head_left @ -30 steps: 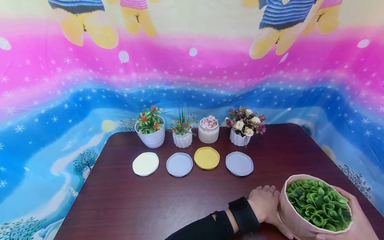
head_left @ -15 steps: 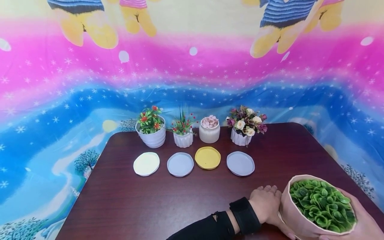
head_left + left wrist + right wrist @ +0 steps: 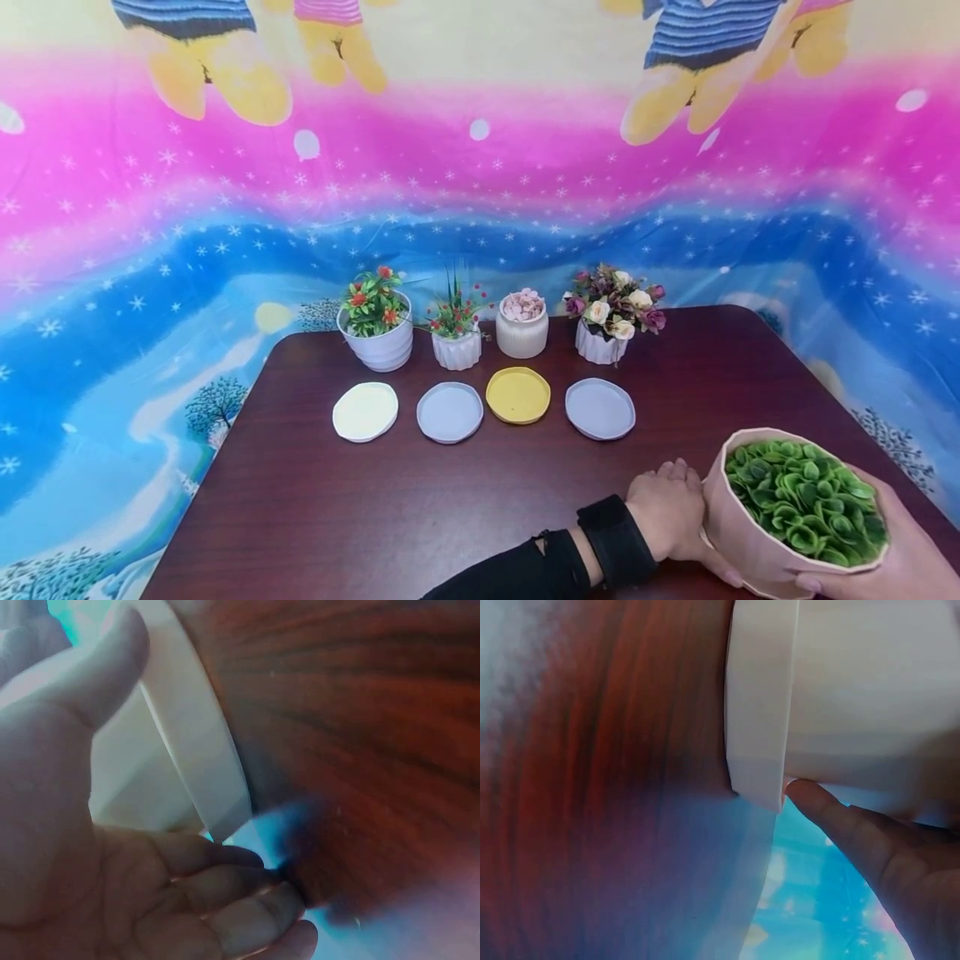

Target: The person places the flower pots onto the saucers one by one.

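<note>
Brown table point(image 3: 360, 508), 4 pots point(image 3: 522, 336) behind 4 saucers point(image 3: 450, 412)

We see a yellow saucer point(image 3: 517, 396); right of it, 1 grey saucer point(image 3: 600, 410) and 1 pale-pink pot point(image 3: 741, 540) with green leaves point(image 3: 808, 500); behind it, a snowflake-patterned blue-and-pink backdrop point(image 3: 450, 192).

fingers point(image 3: 841, 821) against pale pot point(image 3: 877, 675) and saucer point(image 3: 760, 705)

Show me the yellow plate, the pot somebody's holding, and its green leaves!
Yellow plate point(image 3: 517, 397), head view: bare middle.
Pot point(image 3: 737, 535), head view: outer side.
Green leaves point(image 3: 807, 502), head view: bunch's middle.
</note>
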The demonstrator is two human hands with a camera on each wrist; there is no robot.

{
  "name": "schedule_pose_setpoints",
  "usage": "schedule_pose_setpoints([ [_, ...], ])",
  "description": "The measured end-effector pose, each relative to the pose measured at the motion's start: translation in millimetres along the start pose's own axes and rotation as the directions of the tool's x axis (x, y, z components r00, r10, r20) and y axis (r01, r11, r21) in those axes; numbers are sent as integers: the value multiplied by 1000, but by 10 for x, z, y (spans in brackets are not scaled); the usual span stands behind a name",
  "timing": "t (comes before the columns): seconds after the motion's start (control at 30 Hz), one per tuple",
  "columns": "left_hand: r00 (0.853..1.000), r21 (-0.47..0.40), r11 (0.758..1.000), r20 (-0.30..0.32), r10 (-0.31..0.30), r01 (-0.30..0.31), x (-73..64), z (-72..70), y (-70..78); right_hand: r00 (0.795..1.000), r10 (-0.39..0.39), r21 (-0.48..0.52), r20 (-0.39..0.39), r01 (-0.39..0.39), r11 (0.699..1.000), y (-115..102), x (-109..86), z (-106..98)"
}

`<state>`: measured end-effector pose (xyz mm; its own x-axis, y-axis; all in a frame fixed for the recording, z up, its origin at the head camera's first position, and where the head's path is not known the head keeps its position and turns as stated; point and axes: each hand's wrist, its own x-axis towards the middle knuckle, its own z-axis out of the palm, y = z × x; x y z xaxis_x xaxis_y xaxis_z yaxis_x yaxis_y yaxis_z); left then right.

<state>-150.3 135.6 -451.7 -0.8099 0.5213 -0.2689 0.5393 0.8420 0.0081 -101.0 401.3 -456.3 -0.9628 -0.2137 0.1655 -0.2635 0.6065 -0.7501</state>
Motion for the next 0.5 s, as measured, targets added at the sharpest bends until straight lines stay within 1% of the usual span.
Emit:
schedule_pose_setpoints([
  [0.03,1000,4,1000,3,-6,6,9,4,11,1000,-14,-18,-21,14,1000,1,9,2],
  [0.1,1000,18,1000,3,-14,14,23,17,35,999,-4,-39,-43,3,999,-8,29,-3],
  [0.17,999,48,999,-34,-22,24,31,48,69,999,10,-25,-32,-11,1000,-33,78,-27],
  [0.23,995,70,997,-91,-30,37,26,72,97,999,27,-13,-26,-27,1000,-58,130,-57],
  [0.33,989,73,996,-142,-41,52,10,84,109,999,25,9,-32,-25,1000,-72,195,-88],
  [0.43,989,63,997,-143,-37,47,-6,61,83,999,14,19,-44,-13,1000,-59,240,-104],
  [0.5,991,46,998,-129,-34,40,-9,42,61,999,6,22,-45,-5,1000,-50,268,-113],
])
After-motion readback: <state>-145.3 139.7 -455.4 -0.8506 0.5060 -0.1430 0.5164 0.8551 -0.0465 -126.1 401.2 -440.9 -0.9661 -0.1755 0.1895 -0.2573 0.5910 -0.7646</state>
